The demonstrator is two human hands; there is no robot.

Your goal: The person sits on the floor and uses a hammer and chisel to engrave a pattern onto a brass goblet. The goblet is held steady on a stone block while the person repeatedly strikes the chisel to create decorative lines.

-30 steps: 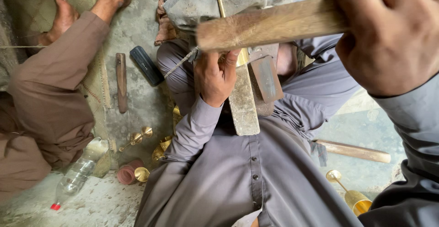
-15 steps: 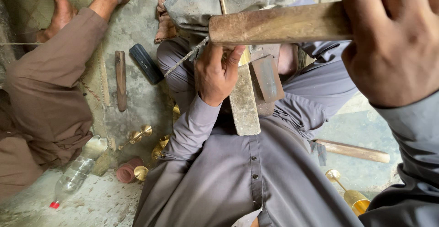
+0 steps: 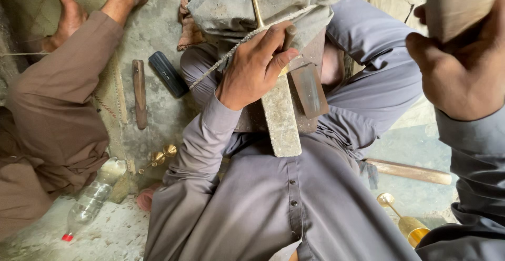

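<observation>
Left hand (image 3: 252,69): fingers clamped on brass rod (image 3: 256,3), pinned to stone block (image 3: 281,119) in lap
Right hand (image 3: 463,66): fingers clamped on wooden mallet (image 3: 457,3), raised
Advice: strike squarely, keep the rod steady

- Floor-level metal workshop, rough and informal; people sit on the bare concrete floor (image 3: 158,114), dusty and stained.
- Hand tools lie loose on the floor: wooden-handled tool (image 3: 139,93), dark block (image 3: 167,73), wooden stick (image 3: 410,171).
- Small brass fittings (image 3: 160,157) beside the leg, brass goblet (image 3: 405,221) lower right: finished or half-made metalware.
- Worn stone slab (image 3: 281,121) and flat metal piece (image 3: 310,90) rest across the lap, thin brass rod (image 3: 255,1) above.
- Grimy grey cloth (image 3: 273,3) as padding, plastic bottle (image 3: 92,200) on the ground.
- Second person in brown clothes (image 3: 52,119) sits alongside.
</observation>
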